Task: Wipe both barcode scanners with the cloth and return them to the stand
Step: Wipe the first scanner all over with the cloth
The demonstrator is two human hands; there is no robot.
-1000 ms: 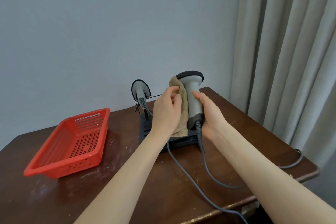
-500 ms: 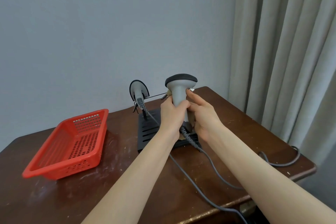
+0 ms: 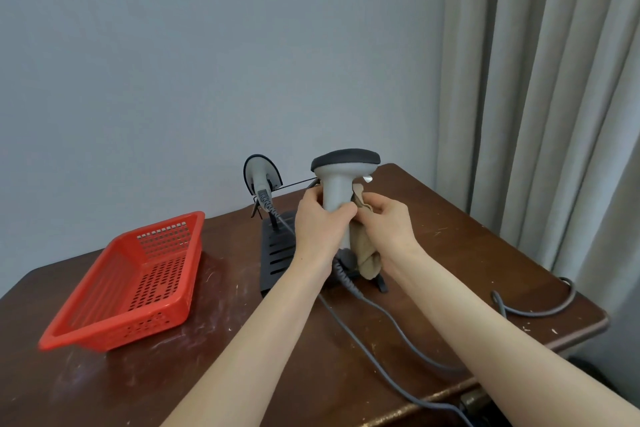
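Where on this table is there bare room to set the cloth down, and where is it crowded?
Bare wood lies between the red basket and the stand, in front of the basket, and right of the stand toward the curtain. Crowded: around the stand, and front right where cables cross.

A grey scanner (image 3: 334, 198) with a black-capped head is held upright above the right part of the black slotted stand (image 3: 277, 253). A tan cloth (image 3: 365, 250) is bunched against the right side of its handle. A second scanner (image 3: 262, 180) is seated at the stand's far left.
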